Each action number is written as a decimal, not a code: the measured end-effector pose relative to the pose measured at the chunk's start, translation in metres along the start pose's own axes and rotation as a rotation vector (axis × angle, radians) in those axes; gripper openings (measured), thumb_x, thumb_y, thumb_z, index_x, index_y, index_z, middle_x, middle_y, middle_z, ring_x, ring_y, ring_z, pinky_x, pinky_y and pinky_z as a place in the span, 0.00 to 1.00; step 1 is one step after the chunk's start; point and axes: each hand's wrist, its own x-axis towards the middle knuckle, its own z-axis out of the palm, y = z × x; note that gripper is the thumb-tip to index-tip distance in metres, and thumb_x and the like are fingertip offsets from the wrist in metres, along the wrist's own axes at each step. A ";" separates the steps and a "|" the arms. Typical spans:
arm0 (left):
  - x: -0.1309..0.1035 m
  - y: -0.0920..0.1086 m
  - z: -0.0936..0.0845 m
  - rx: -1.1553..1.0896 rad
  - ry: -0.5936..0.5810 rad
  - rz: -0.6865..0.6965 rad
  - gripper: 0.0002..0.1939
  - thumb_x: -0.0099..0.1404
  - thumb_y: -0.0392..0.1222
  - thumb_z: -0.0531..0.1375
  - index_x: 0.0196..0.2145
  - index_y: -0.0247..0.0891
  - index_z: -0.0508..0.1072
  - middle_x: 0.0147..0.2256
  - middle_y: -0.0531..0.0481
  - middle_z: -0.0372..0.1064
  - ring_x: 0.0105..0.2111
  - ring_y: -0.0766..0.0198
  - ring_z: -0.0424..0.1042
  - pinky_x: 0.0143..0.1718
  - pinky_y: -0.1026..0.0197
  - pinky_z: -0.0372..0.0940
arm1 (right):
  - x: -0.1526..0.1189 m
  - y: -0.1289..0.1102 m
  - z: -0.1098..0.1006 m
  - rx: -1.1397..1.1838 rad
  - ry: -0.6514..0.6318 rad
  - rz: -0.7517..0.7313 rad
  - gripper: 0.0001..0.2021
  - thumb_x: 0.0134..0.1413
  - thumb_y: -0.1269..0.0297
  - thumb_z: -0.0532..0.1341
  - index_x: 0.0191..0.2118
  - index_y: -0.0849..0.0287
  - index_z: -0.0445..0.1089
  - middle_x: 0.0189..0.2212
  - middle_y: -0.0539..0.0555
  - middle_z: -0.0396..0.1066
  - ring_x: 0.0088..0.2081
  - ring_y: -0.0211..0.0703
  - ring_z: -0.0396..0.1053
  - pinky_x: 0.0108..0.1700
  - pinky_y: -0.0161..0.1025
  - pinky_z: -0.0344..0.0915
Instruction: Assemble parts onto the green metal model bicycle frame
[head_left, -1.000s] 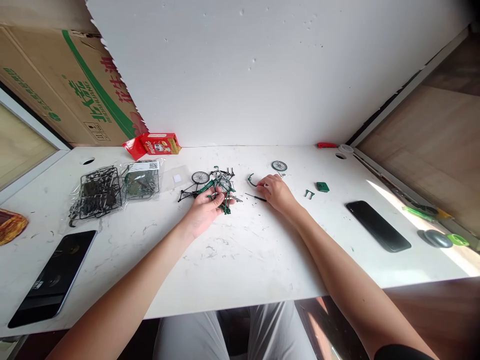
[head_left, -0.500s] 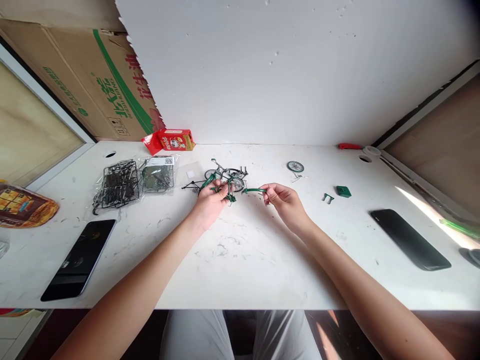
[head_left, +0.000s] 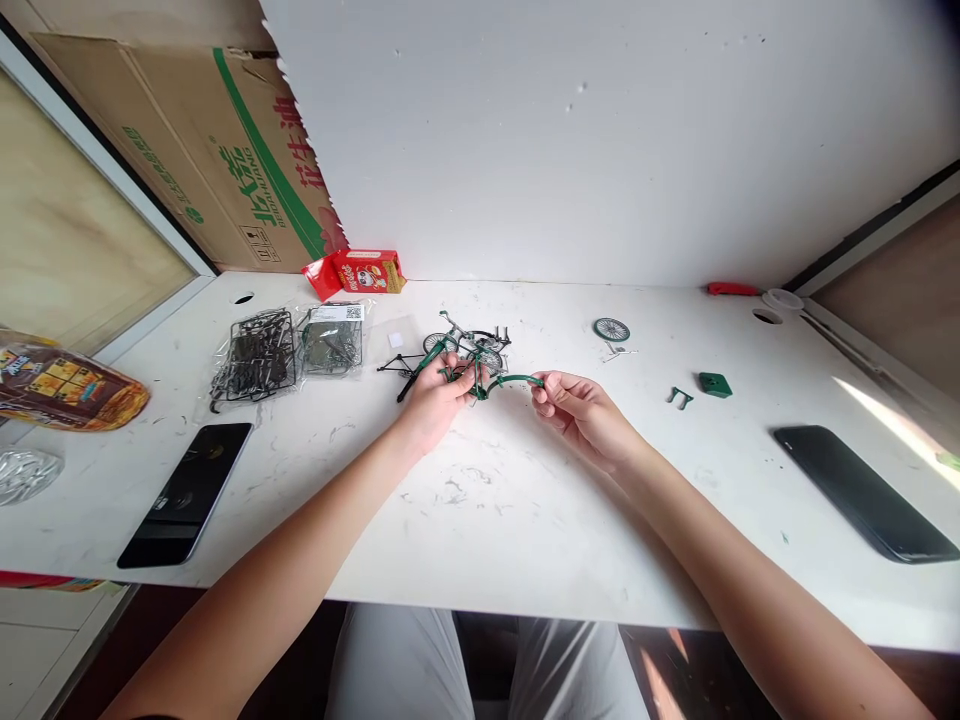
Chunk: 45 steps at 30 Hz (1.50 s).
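Left hand [head_left: 439,398] grips small green model bicycle [head_left: 457,358]; right hand [head_left: 581,412] pinches thin curved green mudguard [head_left: 516,381], which could snap if forced.

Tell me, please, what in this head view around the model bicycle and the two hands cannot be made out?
- Head view: whether the curved green part, held by the right hand, touches the model bicycle; too small.
- Bicycle's middle: covered by the left hand fingers.
- Parts in the plastic bags: too small.
- Dark phone: cut by the right edge.
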 end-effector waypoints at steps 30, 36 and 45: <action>-0.001 -0.015 -0.001 0.299 0.044 0.082 0.26 0.59 0.46 0.74 0.36 0.43 0.58 0.35 0.54 0.71 0.38 0.63 0.73 0.40 0.59 0.67 | -0.001 0.002 0.001 0.066 0.020 -0.064 0.16 0.62 0.48 0.71 0.34 0.57 0.76 0.34 0.52 0.70 0.34 0.39 0.66 0.37 0.39 0.65; 0.001 -0.016 -0.003 0.292 0.051 0.059 0.28 0.57 0.47 0.76 0.36 0.43 0.58 0.36 0.53 0.71 0.39 0.63 0.72 0.40 0.59 0.67 | -0.001 0.000 -0.002 0.131 0.050 -0.061 0.13 0.61 0.51 0.72 0.36 0.56 0.79 0.30 0.50 0.68 0.32 0.39 0.64 0.35 0.39 0.64; -0.001 -0.012 0.000 0.239 0.075 0.054 0.28 0.57 0.47 0.76 0.36 0.43 0.59 0.37 0.53 0.72 0.39 0.62 0.72 0.43 0.57 0.69 | -0.005 0.001 0.005 -0.003 0.047 -0.045 0.18 0.60 0.46 0.72 0.47 0.54 0.83 0.29 0.50 0.70 0.31 0.39 0.65 0.38 0.41 0.69</action>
